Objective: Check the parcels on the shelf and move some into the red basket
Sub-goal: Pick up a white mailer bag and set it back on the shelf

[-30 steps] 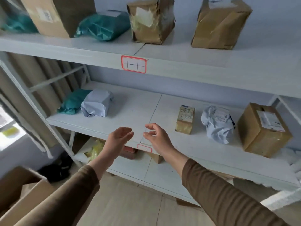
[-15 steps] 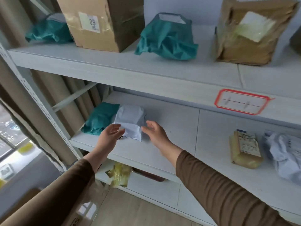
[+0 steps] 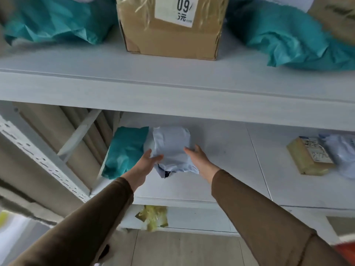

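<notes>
Head view:
Left hand (image 3: 147,163): fingers spread, pressed against the left side of the white parcel (image 3: 170,150).
Right hand (image 3: 199,160): fingers spread, flat on the parcel's right side.
White parcel: on the middle shelf (image 3: 221,179), touching the teal parcel (image 3: 124,150) at its left.
Basket (image 3: 345,252): red corner, bottom right.

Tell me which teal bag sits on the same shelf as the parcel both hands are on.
The teal bag lying against the white parcel's left side on the middle shelf. The other two teal bags lie one shelf up, flanking the cardboard box.
</notes>
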`<act>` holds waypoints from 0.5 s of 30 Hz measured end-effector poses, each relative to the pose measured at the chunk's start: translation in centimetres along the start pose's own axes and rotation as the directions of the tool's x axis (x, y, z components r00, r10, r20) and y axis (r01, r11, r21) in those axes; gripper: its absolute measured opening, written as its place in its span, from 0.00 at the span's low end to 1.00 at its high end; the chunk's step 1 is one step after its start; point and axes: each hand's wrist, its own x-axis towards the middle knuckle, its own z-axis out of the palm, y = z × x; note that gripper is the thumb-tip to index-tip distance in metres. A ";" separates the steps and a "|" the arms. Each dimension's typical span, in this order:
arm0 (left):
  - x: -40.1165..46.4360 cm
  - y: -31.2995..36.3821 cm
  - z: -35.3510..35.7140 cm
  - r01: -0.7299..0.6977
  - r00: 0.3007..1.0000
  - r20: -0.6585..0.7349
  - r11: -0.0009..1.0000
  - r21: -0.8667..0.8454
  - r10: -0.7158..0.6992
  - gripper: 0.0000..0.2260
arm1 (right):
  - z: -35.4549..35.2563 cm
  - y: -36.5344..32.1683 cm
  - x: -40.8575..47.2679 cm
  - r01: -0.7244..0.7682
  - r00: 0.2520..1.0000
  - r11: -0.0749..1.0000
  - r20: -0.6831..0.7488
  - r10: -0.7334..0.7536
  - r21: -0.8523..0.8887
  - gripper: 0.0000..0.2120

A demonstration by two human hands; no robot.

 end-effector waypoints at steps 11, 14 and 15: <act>-1.2 -2.8 -1.2 0.247 0.963 0.134 0.964 -0.097 -0.233 0.26 | -0.3 1.4 -8.3 -0.210 0.978 0.968 0.010 0.210 0.135 0.20; -4.1 -4.1 -0.9 0.328 0.926 0.234 0.939 -0.104 -0.297 0.31 | -1.6 3.3 -11.9 -0.143 0.990 0.983 0.015 0.142 0.114 0.15; -5.2 -4.3 -0.7 0.342 0.912 0.278 0.934 -0.106 -0.303 0.30 | -2.1 3.6 -13.4 -0.108 0.994 0.988 0.009 0.108 0.110 0.13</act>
